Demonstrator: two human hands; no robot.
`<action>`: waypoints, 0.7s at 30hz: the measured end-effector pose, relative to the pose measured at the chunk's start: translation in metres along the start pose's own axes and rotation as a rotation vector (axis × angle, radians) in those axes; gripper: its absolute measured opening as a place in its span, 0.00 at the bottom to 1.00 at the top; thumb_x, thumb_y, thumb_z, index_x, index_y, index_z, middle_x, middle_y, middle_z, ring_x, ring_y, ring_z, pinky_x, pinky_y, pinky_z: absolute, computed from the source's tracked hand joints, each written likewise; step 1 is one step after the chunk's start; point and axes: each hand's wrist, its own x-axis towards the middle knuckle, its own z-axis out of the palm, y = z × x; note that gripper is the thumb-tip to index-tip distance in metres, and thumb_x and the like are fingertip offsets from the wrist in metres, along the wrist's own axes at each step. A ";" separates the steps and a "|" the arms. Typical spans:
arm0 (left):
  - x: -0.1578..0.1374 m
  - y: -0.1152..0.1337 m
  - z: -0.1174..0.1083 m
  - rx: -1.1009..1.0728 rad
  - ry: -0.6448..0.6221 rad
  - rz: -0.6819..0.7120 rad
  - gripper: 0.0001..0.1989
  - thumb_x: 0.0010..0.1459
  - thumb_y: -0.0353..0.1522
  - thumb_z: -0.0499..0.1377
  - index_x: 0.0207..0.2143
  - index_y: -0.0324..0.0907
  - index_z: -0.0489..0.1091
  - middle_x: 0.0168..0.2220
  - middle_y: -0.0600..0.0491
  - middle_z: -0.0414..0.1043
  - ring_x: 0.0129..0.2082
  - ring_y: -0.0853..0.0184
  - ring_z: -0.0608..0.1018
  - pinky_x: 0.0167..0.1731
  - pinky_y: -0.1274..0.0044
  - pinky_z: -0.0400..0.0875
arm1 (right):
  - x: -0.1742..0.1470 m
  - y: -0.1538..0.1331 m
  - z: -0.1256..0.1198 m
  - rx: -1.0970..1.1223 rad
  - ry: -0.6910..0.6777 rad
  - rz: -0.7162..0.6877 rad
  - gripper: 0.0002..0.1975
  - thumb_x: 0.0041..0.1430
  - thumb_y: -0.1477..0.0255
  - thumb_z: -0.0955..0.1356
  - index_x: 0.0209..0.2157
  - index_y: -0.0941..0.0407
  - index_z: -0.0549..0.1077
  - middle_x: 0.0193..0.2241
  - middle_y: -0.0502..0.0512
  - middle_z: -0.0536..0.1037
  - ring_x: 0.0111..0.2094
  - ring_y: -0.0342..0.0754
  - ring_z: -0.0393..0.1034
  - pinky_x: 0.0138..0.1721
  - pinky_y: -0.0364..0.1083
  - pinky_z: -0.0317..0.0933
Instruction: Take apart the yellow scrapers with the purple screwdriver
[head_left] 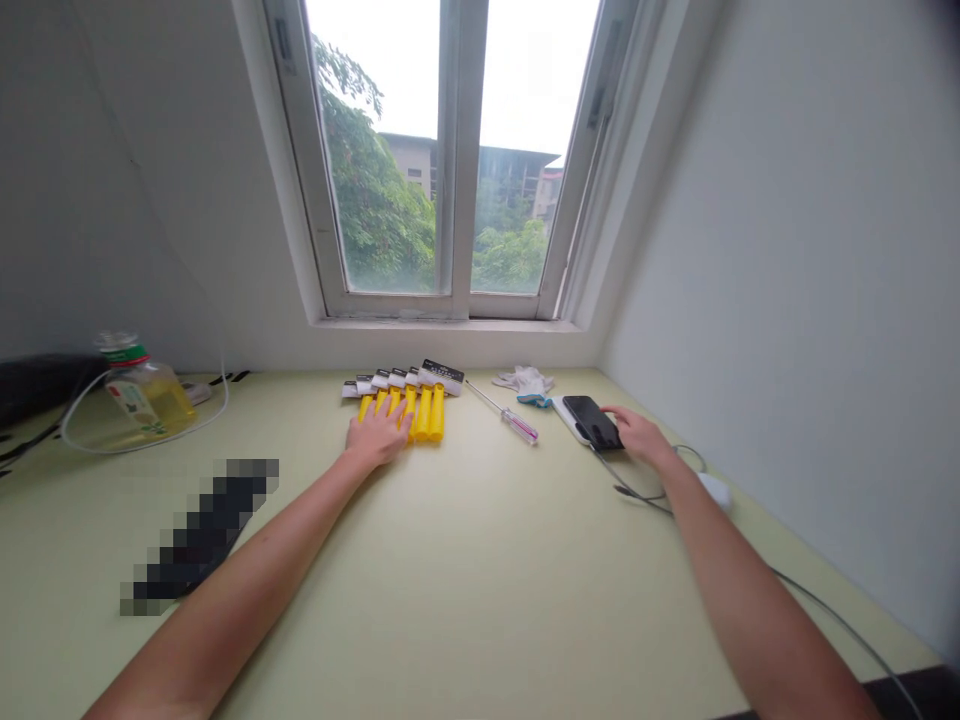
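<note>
A row of yellow-handled things (424,415) with black-and-white card tops lies near the window; their kind is not plain. My left hand (379,435) rests across the left ones, fingers spread and open. At the right, a black smartphone (592,422) lies partly on a white flat box (568,420). My right hand (637,437) is at the phone's right edge, index finger stretched out to it and the other fingers partly hidden. Between the hands lies a screwdriver (517,424) with a clear, purplish handle.
White gloves (525,382) with a blue cuff lie below the sill. A grey cable (645,497) and a white rounded device (715,490) are by the right forearm. At left stand a bottle (146,395) of yellow liquid, a white cord (225,400) and a blurred dark object (206,530).
</note>
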 end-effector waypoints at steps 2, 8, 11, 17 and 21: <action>0.000 0.000 0.000 0.005 -0.005 -0.005 0.32 0.65 0.49 0.32 0.68 0.53 0.49 0.70 0.52 0.43 0.68 0.52 0.51 0.60 0.55 0.54 | 0.000 0.002 0.000 0.012 -0.011 0.000 0.23 0.55 0.74 0.58 0.47 0.52 0.78 0.44 0.55 0.81 0.44 0.51 0.75 0.45 0.46 0.65; 0.001 0.000 0.000 0.019 -0.007 -0.005 0.32 0.65 0.49 0.32 0.68 0.53 0.49 0.70 0.53 0.44 0.68 0.52 0.51 0.60 0.55 0.54 | 0.001 0.004 0.004 0.025 -0.044 -0.048 0.24 0.55 0.77 0.59 0.48 0.53 0.78 0.49 0.57 0.78 0.50 0.49 0.71 0.54 0.46 0.61; 0.000 0.000 0.000 0.022 0.003 0.004 0.32 0.65 0.49 0.32 0.68 0.53 0.50 0.70 0.53 0.45 0.68 0.52 0.52 0.59 0.55 0.55 | 0.002 0.004 0.008 0.013 -0.045 -0.063 0.24 0.55 0.78 0.59 0.47 0.55 0.79 0.52 0.60 0.75 0.53 0.49 0.68 0.58 0.46 0.56; 0.000 0.000 0.000 0.015 0.002 -0.005 0.32 0.65 0.49 0.31 0.68 0.53 0.50 0.70 0.53 0.44 0.68 0.52 0.52 0.60 0.56 0.54 | 0.004 0.007 0.010 -0.005 -0.044 -0.080 0.24 0.56 0.78 0.58 0.51 0.56 0.76 0.50 0.60 0.76 0.53 0.50 0.68 0.57 0.47 0.57; 0.000 0.000 -0.001 0.007 -0.006 -0.010 0.32 0.65 0.49 0.32 0.68 0.53 0.49 0.70 0.53 0.43 0.68 0.52 0.51 0.60 0.56 0.54 | 0.004 0.007 0.010 -0.015 -0.032 -0.074 0.25 0.57 0.76 0.58 0.53 0.57 0.74 0.50 0.62 0.76 0.53 0.52 0.69 0.56 0.49 0.59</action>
